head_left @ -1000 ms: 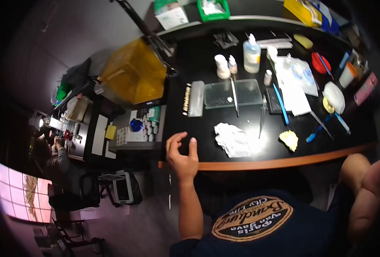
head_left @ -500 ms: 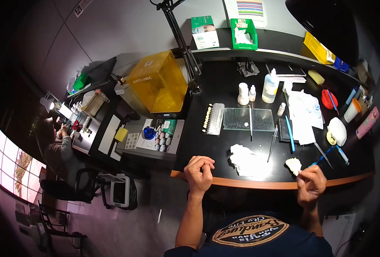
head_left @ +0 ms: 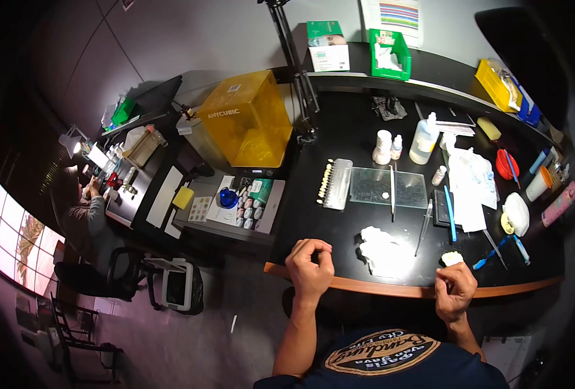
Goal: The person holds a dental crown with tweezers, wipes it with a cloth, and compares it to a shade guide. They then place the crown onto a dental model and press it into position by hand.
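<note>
A small pale lump [head_left: 451, 258] is pinched between the fingertips of the right hand [head_left: 455, 290] at the front edge of the black table [head_left: 339, 223]. The left hand [head_left: 309, 264] is held at the same edge, its fingers curled together on nothing. A crumpled white tissue [head_left: 379, 249] lies between the two hands, with a glass slab [head_left: 387, 188] beyond it.

Both hands are seen low in the frame: the left hand [head_left: 309, 262] is curled into a loose fist at lower centre, the right hand [head_left: 455, 289] is closed, fingertips pinched, at lower right.
</note>
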The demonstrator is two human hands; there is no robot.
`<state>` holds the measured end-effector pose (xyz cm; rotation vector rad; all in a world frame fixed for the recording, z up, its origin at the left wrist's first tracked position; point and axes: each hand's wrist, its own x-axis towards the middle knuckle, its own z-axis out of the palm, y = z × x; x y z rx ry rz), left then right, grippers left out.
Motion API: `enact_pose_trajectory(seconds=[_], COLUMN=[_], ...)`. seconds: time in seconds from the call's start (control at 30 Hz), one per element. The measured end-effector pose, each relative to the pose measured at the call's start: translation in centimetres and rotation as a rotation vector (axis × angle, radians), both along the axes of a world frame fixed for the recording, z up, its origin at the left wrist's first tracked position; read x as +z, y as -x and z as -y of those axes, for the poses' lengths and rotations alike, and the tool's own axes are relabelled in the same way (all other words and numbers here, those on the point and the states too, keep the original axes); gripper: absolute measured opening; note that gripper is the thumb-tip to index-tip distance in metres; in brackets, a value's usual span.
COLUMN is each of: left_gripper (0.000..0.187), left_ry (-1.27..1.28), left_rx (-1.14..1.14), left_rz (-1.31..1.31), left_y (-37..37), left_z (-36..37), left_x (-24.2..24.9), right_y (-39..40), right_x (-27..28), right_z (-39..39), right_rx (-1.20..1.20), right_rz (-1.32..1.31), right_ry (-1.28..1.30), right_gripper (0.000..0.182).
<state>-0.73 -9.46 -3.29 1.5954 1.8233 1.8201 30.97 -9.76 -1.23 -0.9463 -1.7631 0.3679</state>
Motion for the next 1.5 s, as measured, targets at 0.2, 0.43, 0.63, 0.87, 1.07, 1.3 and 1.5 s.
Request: enact_pose_trajectory(seconds=[0.2, 0.43, 0.63, 0.87, 1.07, 1.3, 1.5], left_gripper=[0.012, 0.015, 0.014, 0.011, 0.014, 0.009, 0.014], left_ry=[-0.021, -0.062, -0.044, -0.019, -0.07, -0.065, -0.045], left_rx=[-0.042, -0.114, -0.088, -0.082, -0.136, -0.113, -0.081], left_rz=[-0.005, 0.082, 0.044, 0.042, -0.011, 0.047, 0.056], left_y=[0.6, 1.2, 1.2, 0.9, 0.9, 0.7, 0.6], left_z=[0.4, 0.1, 0.1, 0.4, 0.4, 0.6, 0.8], left_x=[-0.1, -0.1, -0.2, 0.4, 0.3, 0.0, 0.1], right_y=[1.9, 2.5, 2.8, 2.7, 2.4, 2.0, 1.6], right_x=[-2.4, -2.5, -2.6, -2.5, -2.8, -2.7, -2.7], right_z=[0.4, 0.0, 0.0, 0.1, 0.1, 0.1, 0.2], right_rx=[-0.033, -0.107, -0.118, -0.107, -0.101, -0.003, 0.004], right_rz=[0.056, 0.137, 0.12, 0.091, 0.069, 0.062, 0.066], right_ry=[-0.07, -0.08, -0.072, -0.094, -0.117, -0.144, -0.139], right_gripper=[0.02, 0.02, 0.021, 0.02, 0.021, 0.017, 0.021])
